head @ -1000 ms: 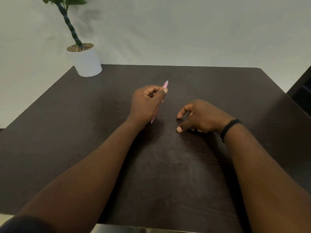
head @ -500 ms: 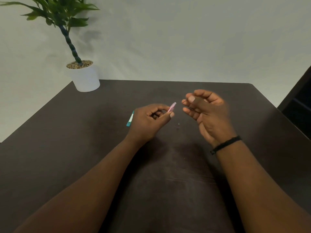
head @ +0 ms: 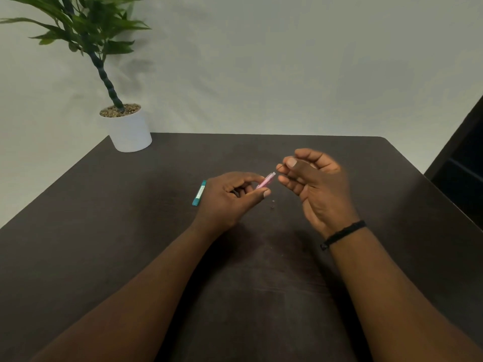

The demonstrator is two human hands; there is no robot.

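Observation:
My left hand (head: 224,202) hovers just above the dark table (head: 117,231) and pinches a slim pink tube (head: 268,180) between thumb and fingers, its open tip pointing up and right. My right hand (head: 316,186) is raised palm towards me just right of that tip. Its thumb and fingers pinch a very thin dark rod (head: 279,167), which ends close to the tube's tip. A short teal case (head: 199,193) lies flat on the table just left of my left hand.
A white pot (head: 129,131) with a green plant stands at the table's far left corner. A tiny speck (head: 273,204) lies on the table between my hands. Dark furniture (head: 462,173) stands beyond the right edge.
My right hand has lifted off the table and turned palm up, now pinching the thin rod near the tube's tip. The view has tilted up, and the teal case has come into sight.

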